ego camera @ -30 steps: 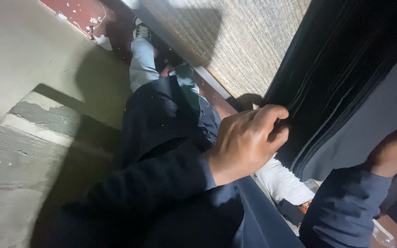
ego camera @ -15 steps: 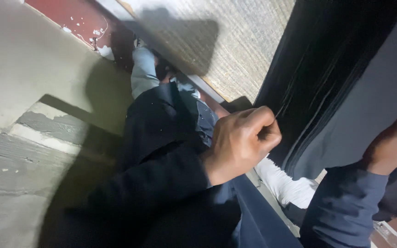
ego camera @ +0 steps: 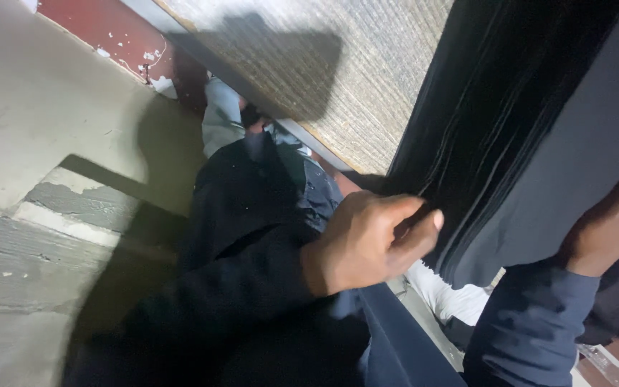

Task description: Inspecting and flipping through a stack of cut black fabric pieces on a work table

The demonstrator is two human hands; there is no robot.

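A large black cloth (ego camera: 517, 122) hangs in pleats at the right of the view. My left hand (ego camera: 370, 240), in a dark blue sleeve, pinches the left edge of the pleats between thumb and fingers. At the right edge of the view, my right hand (ego camera: 610, 222) grips the same cloth along its flat side. Both forearms reach up from the bottom of the frame.
A beige woven panel (ego camera: 338, 64) leans behind the cloth. Dark and grey garments (ego camera: 252, 179) lie in a heap below it, with a white piece (ego camera: 453, 297) under the cloth. Concrete floor (ego camera: 37, 107) with a step lies to the left, and a red painted strip (ego camera: 109, 29) runs at the top.
My left hand has loosened from a tight fist on the pleats to a pinch with the fingers stretched out. The view has shifted a little; the right hand stays on the cloth.
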